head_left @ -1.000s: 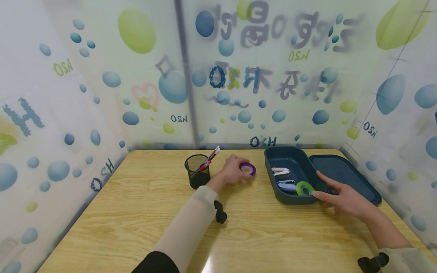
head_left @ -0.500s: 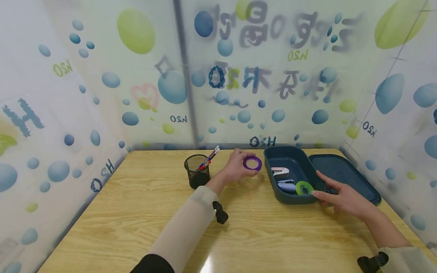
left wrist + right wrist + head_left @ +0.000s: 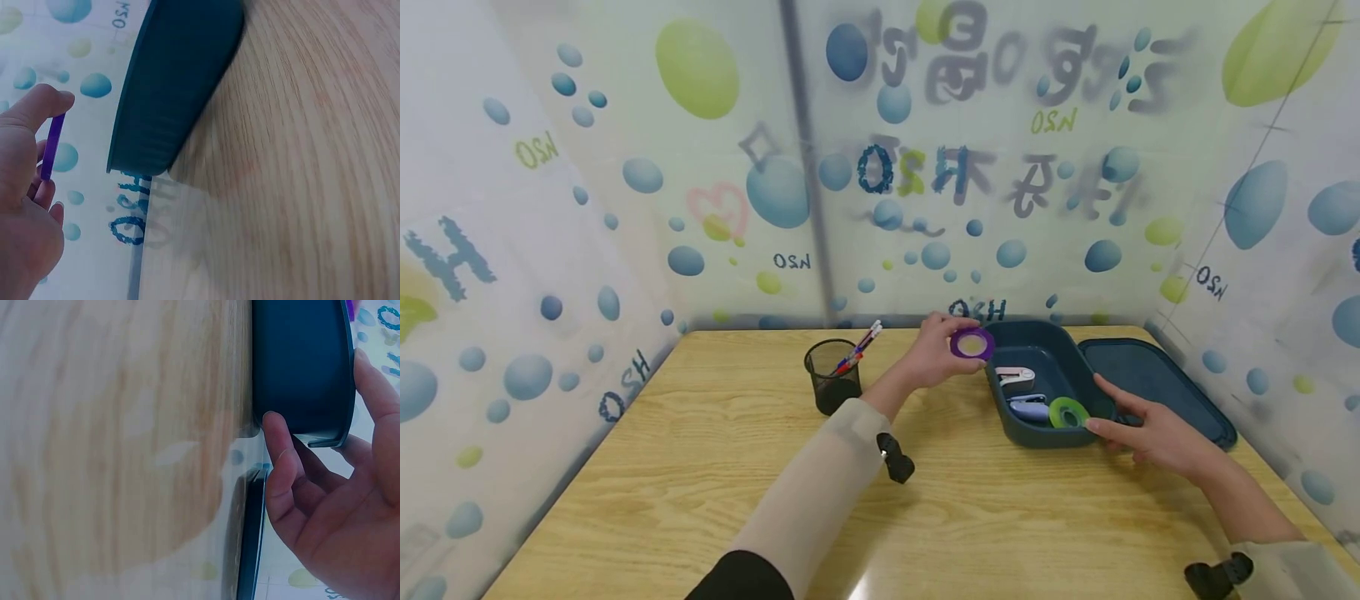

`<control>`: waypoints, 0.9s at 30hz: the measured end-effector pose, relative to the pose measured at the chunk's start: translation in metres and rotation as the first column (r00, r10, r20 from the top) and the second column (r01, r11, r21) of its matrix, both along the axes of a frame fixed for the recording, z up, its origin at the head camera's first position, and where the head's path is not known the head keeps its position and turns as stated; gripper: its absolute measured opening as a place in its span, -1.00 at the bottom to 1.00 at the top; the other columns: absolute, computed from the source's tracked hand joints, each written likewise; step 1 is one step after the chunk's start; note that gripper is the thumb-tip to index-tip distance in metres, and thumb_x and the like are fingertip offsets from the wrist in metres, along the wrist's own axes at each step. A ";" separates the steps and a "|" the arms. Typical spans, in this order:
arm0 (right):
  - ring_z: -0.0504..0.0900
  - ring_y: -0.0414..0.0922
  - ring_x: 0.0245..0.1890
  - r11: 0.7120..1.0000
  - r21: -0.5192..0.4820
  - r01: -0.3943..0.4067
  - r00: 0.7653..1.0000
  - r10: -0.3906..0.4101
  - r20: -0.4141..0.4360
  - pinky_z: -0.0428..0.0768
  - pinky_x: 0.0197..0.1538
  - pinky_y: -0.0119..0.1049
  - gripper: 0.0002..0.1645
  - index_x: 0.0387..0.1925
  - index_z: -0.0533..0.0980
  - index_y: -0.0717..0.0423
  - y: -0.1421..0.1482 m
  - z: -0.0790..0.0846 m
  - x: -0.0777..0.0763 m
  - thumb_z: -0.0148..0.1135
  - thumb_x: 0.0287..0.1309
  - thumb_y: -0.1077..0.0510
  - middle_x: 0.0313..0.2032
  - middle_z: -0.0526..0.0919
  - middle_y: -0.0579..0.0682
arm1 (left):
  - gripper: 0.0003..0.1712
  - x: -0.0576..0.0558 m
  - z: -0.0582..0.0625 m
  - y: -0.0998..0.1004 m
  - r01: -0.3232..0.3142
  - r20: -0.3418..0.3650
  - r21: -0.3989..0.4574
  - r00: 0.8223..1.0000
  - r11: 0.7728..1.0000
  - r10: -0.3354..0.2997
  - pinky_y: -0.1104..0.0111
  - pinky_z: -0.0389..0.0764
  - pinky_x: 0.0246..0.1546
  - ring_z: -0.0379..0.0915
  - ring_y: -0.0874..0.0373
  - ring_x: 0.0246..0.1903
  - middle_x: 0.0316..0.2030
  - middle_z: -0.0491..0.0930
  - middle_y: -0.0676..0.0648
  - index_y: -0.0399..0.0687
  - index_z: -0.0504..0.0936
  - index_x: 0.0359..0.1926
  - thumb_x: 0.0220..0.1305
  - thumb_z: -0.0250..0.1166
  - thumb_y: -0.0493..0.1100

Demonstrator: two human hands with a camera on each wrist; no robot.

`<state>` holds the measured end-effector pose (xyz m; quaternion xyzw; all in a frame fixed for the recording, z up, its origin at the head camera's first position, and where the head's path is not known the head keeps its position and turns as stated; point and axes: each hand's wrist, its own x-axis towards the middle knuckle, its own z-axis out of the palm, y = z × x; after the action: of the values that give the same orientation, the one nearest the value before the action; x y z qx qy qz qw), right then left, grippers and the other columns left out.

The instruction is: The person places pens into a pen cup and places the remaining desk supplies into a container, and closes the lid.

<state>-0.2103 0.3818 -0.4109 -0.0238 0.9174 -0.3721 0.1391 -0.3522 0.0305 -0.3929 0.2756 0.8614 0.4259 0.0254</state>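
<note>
My left hand [image 3: 932, 357] pinches a roll of purple tape [image 3: 988, 345] between thumb and fingers, raised beside the left rim of a dark blue lunch-box-like container [image 3: 1011, 429]. Seen edge-on in the left wrist view, the tape roll [image 3: 52, 147] is a thin purple strip. My right hand [image 3: 1157, 437] holds the container at its near right corner, thumb at the rim and fingers against the outer wall [image 3: 303, 369]. Inside the container lie a white-and-black stapler-like item [image 3: 1017, 379], a pale blue stapler [image 3: 1030, 409] and a green tape roll [image 3: 1060, 414].
A black mesh cup [image 3: 837, 393] with pens [image 3: 859, 354] stands left of my left forearm. The container's dark blue lid [image 3: 1157, 383] lies to its right, partly behind my right hand. The wooden table [image 3: 685, 467] ends at printed curtains behind.
My left hand has lifted the purple tape roll and carried it right and away from me, up to the container's left rim. My right hand stays at the container's corner.
</note>
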 end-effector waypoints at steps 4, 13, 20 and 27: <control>0.67 -0.04 -0.18 1.000 -0.001 -0.001 1.000 0.001 -0.002 0.55 -0.36 -0.24 0.16 0.82 -0.21 -0.15 0.000 -0.001 0.000 0.25 0.57 -0.31 -0.08 0.75 0.08 | -0.21 0.002 0.006 0.013 0.013 -0.015 -0.004 1.000 1.000 -0.013 0.11 0.57 0.36 0.24 -0.03 0.38 0.32 0.38 -0.13 0.13 0.59 0.51 0.29 0.63 0.03; 0.71 -0.06 -0.14 1.000 0.011 0.000 1.000 0.000 -0.015 0.54 -0.36 -0.25 0.15 0.82 -0.19 -0.13 0.000 0.000 0.001 0.24 0.57 -0.31 -0.05 0.67 0.11 | -0.17 0.007 0.015 0.047 0.060 -0.068 -0.067 0.996 0.996 -0.064 0.23 0.56 0.27 0.25 0.03 0.36 0.36 0.41 -0.10 0.19 0.59 0.50 0.26 0.64 0.13; 0.71 -0.05 -0.13 1.000 0.011 -0.001 1.000 0.001 -0.005 0.58 -0.33 -0.24 0.14 0.82 -0.20 -0.15 0.000 0.000 -0.001 0.23 0.58 -0.30 -0.06 0.67 0.11 | -0.16 0.011 0.017 0.070 0.092 -0.082 -0.125 0.991 0.988 -0.102 0.24 0.55 0.23 0.25 0.03 0.34 0.38 0.41 -0.09 0.22 0.58 0.51 0.26 0.64 0.16; 0.72 -0.05 -0.13 1.000 -0.003 -0.005 1.000 0.005 -0.009 0.60 -0.33 -0.23 0.13 0.82 -0.18 -0.15 0.001 -0.002 -0.001 0.23 0.59 -0.29 -0.04 0.66 0.12 | -0.16 0.012 0.018 0.089 0.078 -0.112 -0.219 0.988 0.973 -0.104 0.25 0.55 0.23 0.25 0.06 0.35 0.41 0.42 -0.04 0.27 0.57 0.51 0.26 0.63 0.22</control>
<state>-0.2116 0.3830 -0.4126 -0.0279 0.9175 -0.3729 0.1358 -0.3403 0.1199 -0.3754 0.3363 0.8886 0.3112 0.0213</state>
